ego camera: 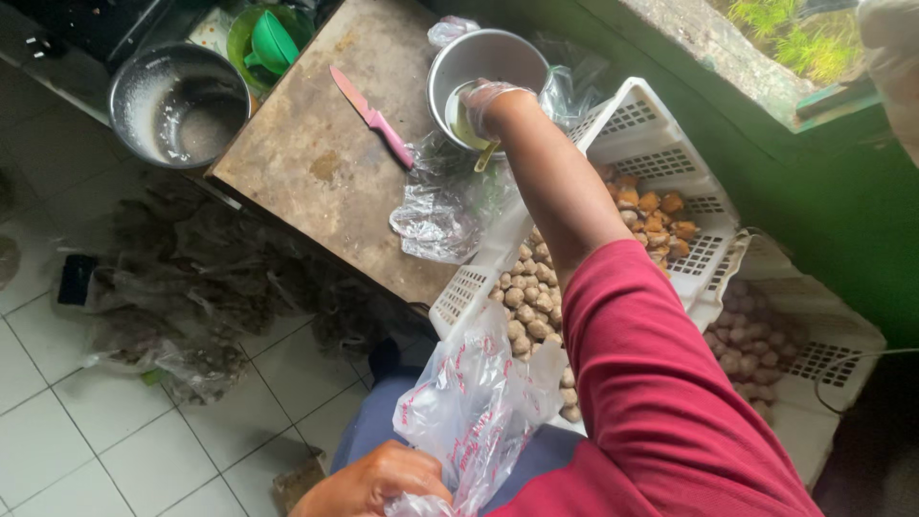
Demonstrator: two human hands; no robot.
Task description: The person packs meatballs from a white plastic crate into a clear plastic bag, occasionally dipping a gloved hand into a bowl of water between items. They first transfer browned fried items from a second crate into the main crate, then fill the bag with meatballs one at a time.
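My right hand (493,101), in a thin clear glove, reaches into a metal bowl (450,62) on the brown table (316,163), its fingers shut on a small yellowish spoon (484,156). My red sleeve (651,383) crosses a white plastic basket (632,120) holding small brown balls (526,297) and orange-brown fried pieces (656,215). Low in the view, my bare left hand (373,483) grips the neck of a clear plastic bag with red print (474,402).
A pink-handled knife (373,117) and crumpled clear bags (436,215) lie on the table. A steel pot with whitish residue (177,105) and a green scoop (273,43) sit at the far left. Another white basket of pale balls (766,345) stands right. Bags lie on the tiled floor (86,412).
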